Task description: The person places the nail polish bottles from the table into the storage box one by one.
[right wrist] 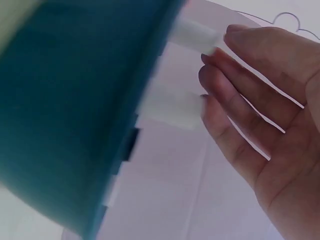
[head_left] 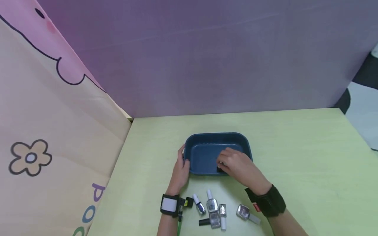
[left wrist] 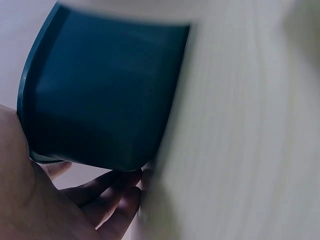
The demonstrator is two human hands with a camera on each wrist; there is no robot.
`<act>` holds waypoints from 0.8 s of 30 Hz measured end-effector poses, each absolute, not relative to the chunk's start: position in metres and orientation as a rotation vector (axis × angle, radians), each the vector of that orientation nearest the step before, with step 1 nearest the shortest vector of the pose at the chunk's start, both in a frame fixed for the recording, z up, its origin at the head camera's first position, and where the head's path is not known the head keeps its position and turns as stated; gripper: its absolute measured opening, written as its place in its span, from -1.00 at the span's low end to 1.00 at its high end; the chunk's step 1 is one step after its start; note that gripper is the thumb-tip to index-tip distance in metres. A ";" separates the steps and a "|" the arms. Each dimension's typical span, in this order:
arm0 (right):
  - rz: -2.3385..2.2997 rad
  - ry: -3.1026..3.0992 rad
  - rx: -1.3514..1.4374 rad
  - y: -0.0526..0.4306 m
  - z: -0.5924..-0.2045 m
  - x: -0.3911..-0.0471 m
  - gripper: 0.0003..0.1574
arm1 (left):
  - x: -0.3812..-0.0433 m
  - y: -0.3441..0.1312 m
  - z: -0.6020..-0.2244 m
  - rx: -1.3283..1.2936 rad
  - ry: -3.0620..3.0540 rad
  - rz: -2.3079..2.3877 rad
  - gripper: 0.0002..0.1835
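Observation:
A dark blue plastic tub stands on the table. My left hand grips its left end, the thumb at the rim and the fingers along the outside, under the corner in the left wrist view. My right hand reaches over the tub's front right part. In the right wrist view the thumb and forefinger close around the end of a white cap of a nail polish bottle, whose body the tub wall hides. A second white cap sticks up past the rim near the other fingertips.
Several nail polish bottles lie on the table in front of the tub: a dark one, a clear one, a black-capped one, a slim silver one. Another bottle lies apart at right. A purple panel stands behind.

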State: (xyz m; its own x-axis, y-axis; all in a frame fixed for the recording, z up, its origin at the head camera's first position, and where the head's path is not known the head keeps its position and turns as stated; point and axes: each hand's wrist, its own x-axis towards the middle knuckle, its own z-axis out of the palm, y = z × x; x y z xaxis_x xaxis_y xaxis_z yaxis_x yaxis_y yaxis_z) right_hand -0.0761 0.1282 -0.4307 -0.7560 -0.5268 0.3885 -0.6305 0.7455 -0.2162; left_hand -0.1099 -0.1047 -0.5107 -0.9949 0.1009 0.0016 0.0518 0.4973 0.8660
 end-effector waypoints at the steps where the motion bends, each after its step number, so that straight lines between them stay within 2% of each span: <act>1: 0.492 -2.643 0.896 0.127 -0.429 -0.076 -0.88 | -0.110 -0.105 -0.511 0.137 2.675 1.545 -0.40; 16: 0.594 -2.700 0.983 0.097 -0.415 -0.055 -0.92 | -0.110 -0.111 -0.511 0.205 2.674 1.586 -0.40; 24: 0.566 -2.831 0.980 0.084 -0.415 -0.046 -0.95 | -0.111 -0.111 -0.512 0.160 2.652 1.587 -0.41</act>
